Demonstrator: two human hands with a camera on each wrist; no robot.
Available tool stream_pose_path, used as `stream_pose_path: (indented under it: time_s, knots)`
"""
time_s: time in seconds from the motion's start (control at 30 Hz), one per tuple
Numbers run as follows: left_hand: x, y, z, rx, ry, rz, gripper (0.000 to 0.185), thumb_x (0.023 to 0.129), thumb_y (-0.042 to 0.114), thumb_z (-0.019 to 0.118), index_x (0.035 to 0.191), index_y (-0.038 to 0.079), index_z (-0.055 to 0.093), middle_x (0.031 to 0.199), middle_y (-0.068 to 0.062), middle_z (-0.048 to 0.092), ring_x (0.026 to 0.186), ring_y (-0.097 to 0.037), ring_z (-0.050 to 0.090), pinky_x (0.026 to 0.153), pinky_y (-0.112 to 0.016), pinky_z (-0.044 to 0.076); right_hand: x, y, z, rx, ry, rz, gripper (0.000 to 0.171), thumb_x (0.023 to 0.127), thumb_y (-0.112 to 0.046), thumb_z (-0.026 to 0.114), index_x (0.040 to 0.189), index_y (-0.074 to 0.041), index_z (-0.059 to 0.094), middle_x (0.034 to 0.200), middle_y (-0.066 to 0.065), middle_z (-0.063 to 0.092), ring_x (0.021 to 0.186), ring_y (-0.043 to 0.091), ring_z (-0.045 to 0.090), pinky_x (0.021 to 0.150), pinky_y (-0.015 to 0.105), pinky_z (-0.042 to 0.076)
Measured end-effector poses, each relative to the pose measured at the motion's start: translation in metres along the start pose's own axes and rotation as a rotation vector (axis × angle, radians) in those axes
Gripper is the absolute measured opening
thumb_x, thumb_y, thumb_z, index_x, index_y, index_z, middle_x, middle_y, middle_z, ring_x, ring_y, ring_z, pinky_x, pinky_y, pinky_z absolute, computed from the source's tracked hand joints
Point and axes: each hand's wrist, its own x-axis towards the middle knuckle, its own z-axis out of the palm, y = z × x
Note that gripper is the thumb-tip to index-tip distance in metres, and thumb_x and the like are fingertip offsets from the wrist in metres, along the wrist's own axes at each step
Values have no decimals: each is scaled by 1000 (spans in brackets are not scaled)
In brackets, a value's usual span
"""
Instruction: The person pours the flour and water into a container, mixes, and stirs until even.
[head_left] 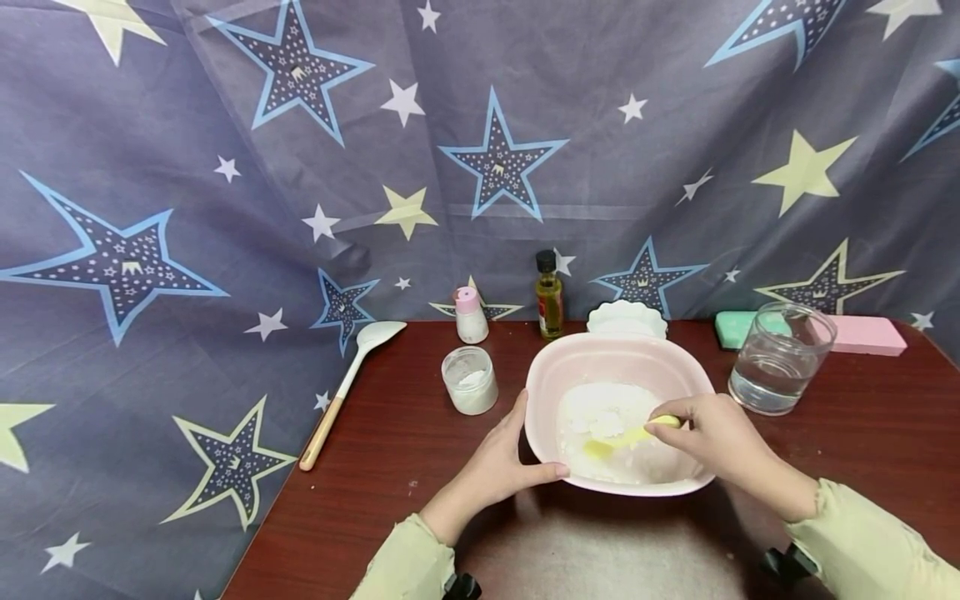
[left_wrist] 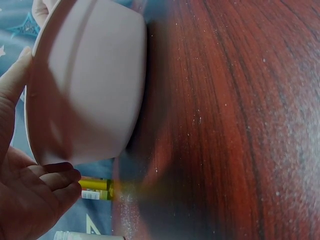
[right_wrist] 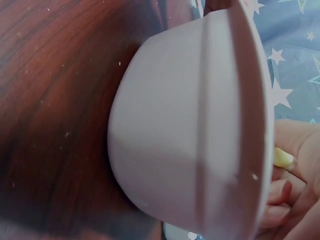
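makeshift home cooking setup: dark red wooden desk point(head_left: 862, 450) backed by a hung star-print cloth point(head_left: 225, 167). on it: pink mixing bowl point(head_left: 547, 383) of white powder, oil bottle point(head_left: 549, 296), water glass point(head_left: 780, 358), white spoon point(head_left: 348, 379).

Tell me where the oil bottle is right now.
In the head view, the oil bottle stands at the table's back edge, between the pink-capped shaker and the white dish.

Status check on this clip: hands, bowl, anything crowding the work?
Left hand grips pink bowl rim. Right hand holds yellow spatula in white flour. Water glass close by right hand; nothing blocking.
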Motion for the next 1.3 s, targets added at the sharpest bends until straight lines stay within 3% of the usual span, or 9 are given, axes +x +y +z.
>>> stream_pose_path:
  time_s: [0.3, 0.47, 0.77, 1.0, 1.3]
  knots:
    - [0, 0, 1, 6, 3, 8, 115, 73, 48, 82, 156, 6, 15, 158, -14, 26, 141, -24, 31, 111, -47, 31, 4, 0, 9, -87, 70, 25, 9, 76, -14, 81, 75, -21, 75, 60, -23, 55, 50, -3, 35, 47, 22, 32]
    - [-1, 0, 2, 7, 6, 13, 115, 73, 48, 82, 156, 6, 15, 157, -14, 26, 141, -25, 32, 111, -47, 32, 6, 2, 6, -134, 79, 45, 9, 76, -14, 81, 76, -21, 76, 64, -16, 64, 51, 1, 44, 49, 26, 37]
    - [0, 0, 2, 8, 10, 27, 114, 73, 47, 83, 156, 5, 16, 157, -15, 27, 140, -25, 33, 110, -46, 33, 6, 9, -10, -189, 43, 91, 8, 79, -13, 79, 75, -19, 74, 62, -14, 60, 55, 9, 49, 50, 32, 39]
    - [1, 1, 1, 3, 8, 23, 114, 73, 46, 83, 156, 6, 15, 157, -14, 26, 140, -25, 32, 111, -47, 32, 2, 16, -27, -203, 8, 127, 4, 80, -15, 79, 78, -16, 75, 58, -14, 52, 54, 11, 40, 49, 29, 34]
    - [1, -1, 0, 9, 5, 10, 115, 73, 48, 82, 156, 5, 15, 158, -14, 25, 141, -27, 30, 111, -48, 31, -2, 20, -42, -230, 2, 96, 6, 76, -15, 79, 74, -17, 74, 58, -13, 45, 54, 8, 37, 48, 27, 32]
